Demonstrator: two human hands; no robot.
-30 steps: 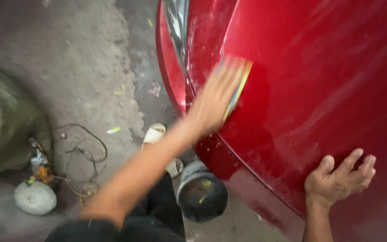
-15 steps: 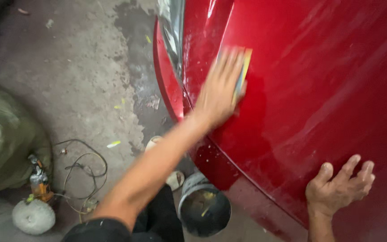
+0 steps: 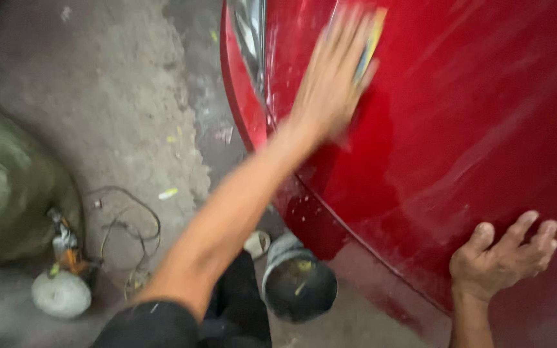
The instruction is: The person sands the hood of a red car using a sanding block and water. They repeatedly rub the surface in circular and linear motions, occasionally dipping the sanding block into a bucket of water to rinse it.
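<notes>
Pressing flat against the red car body panel [image 3: 485, 129], the left hand [image 3: 330, 84] has its fingers stretched out over a yellow-edged sanding pad [image 3: 372, 42], holding it to the paint near the top of the view, just right of the panel's front edge; the pad is mostly hidden under the fingers and blurred. Right hand [image 3: 501, 261]: open, fingers spread, palm resting on the lower part of the same panel, holding nothing. Wet streaks and pale residue show across the panel surface. Below, on the concrete floor [image 3: 117, 96]: a dark bucket [image 3: 298, 283] close under the panel's lower edge, beside the person's dark trouser leg [image 3: 236, 309]. Further left: a polishing machine [image 3: 62, 283] with a round pale pad, its cable [image 3: 130, 225] looped beside it, next to an olive-green sack [image 3: 8, 187]
</notes>
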